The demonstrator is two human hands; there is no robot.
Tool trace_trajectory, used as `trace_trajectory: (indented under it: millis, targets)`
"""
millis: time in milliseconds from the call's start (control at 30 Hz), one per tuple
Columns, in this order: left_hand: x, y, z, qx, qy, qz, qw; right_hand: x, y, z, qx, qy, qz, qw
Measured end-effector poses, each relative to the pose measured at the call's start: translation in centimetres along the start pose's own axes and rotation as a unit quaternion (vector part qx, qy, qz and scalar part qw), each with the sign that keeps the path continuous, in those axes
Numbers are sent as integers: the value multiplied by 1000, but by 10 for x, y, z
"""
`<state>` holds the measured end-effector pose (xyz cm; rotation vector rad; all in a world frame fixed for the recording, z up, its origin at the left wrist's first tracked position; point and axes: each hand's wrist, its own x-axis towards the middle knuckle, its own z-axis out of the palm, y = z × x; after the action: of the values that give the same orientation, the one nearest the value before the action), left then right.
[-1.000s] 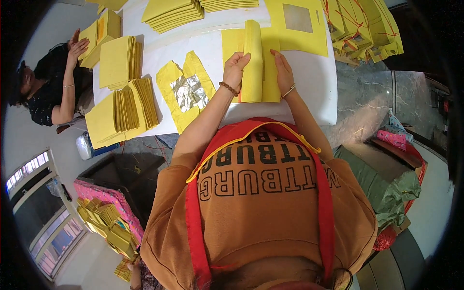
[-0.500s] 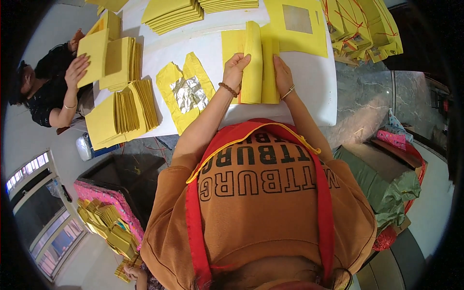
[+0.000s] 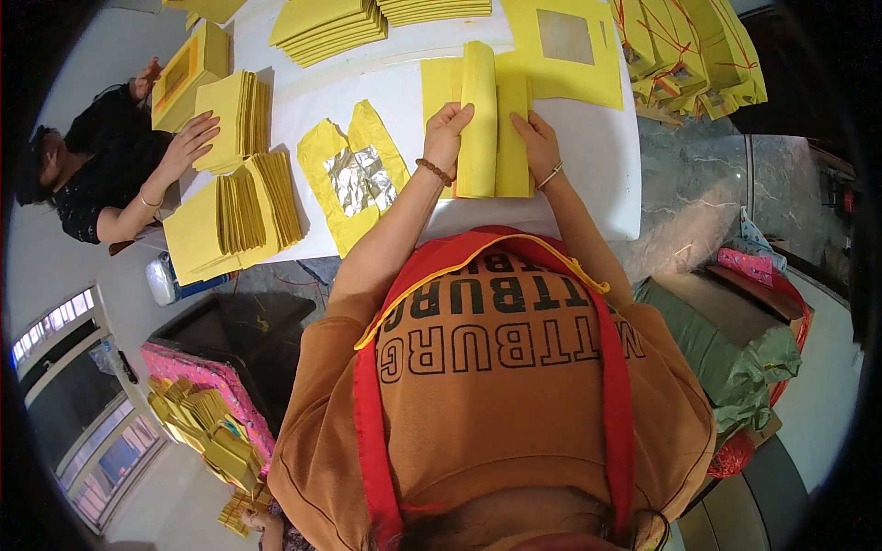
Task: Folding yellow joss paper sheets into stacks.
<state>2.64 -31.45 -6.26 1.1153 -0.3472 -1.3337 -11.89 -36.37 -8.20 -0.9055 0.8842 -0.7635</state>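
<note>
In front of me on the white table lies a yellow paper sheet, its left part raised and curved over as a tall folded panel (image 3: 478, 119). My left hand (image 3: 446, 138) is closed on that panel's left edge, thumb on top. At the sheet's flat right part (image 3: 513, 151), my right hand (image 3: 539, 147) is closed on the right edge; its fingertips are partly hidden. Some yellow paper shows behind the panel at the upper left. To the left lies a crumpled yellow paper piece with a silver foil square (image 3: 361, 179), apart from my hands.
Stacks of folded yellow paper (image 3: 230, 119) stand at the table's left, beside a co-worker's hand (image 3: 190, 142). More stacks (image 3: 331, 28) lie at the far edge. A flat yellow sheet with a grey square (image 3: 574, 78) lies at the far right. Yellow bags with red strings (image 3: 689, 55) hang beyond.
My right hand has shifted slightly left, its thumb now over the sheet's right part. The co-worker's hand has let go of a yellow piece and moved onto the stack.
</note>
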Motion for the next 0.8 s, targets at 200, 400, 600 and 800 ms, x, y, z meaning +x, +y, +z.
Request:
trace_trajectory:
  millis: [200, 400, 600, 800]
  targets:
    - [-1, 3, 1, -2, 6, -8, 1000, -3, -7, 4, 23, 0, -5, 1000]
    - [-2, 4, 4, -5, 6, -3, 1000, -9, -7, 4, 23, 7, -77, 997]
    - [1, -3, 0, 10, 4, 12, 1000, -8, -9, -3, -5, -48, -67, 997]
    - [5, -7, -5, 26, 1, 23, 999, -5, -6, -3, -33, -60, -40, 997]
